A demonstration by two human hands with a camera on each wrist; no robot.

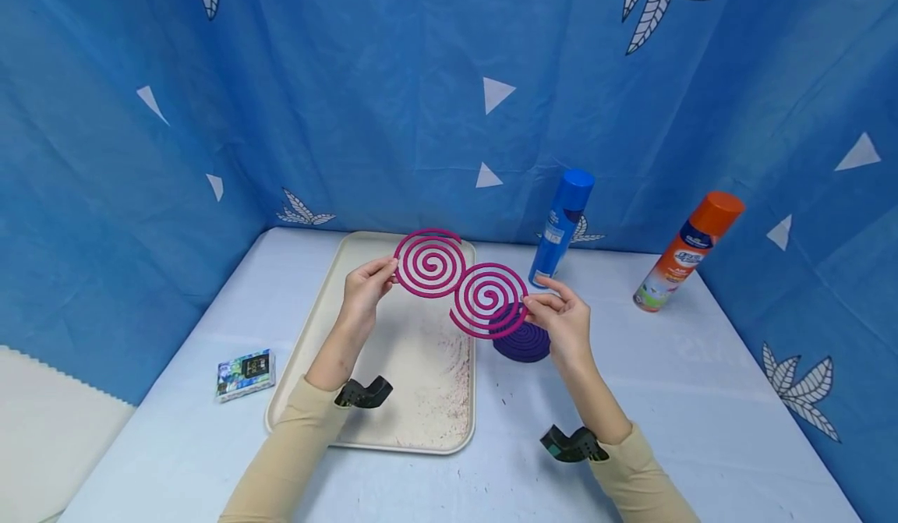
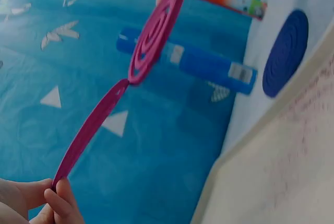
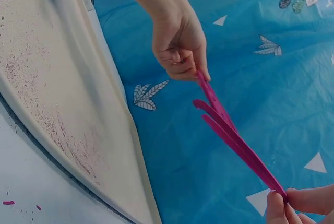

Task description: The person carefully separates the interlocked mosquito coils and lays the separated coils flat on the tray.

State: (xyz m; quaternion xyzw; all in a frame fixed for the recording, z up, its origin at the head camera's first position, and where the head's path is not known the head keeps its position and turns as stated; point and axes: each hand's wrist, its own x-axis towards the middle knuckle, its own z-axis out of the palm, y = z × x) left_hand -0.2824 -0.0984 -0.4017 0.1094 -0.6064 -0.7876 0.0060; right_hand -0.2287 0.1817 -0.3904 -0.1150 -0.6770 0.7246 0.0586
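Observation:
Two magenta mosquito coils are held up over the tray and table. My left hand (image 1: 366, 289) pinches the outer rim of the left coil (image 1: 433, 266) between thumb and fingers. On the other side, my right hand (image 1: 564, 316) pinches the right edge of the right coil (image 1: 489, 299). Their inner edges meet in the head and left wrist views; whether they are still joined I cannot tell. In the left wrist view both coils appear nearly edge-on. A dark purple coil (image 1: 526, 344) lies on the table below the right hand, partly covered by the held coil.
A cream tray (image 1: 414, 398), speckled with reddish crumbs, lies under the left hand. Behind the right hand stands a blue spray can (image 1: 557, 231), with an orange-capped can (image 1: 684, 254) farther right. A small patterned box (image 1: 245, 375) sits left of the tray. Blue curtains (image 1: 393, 118) surround the table.

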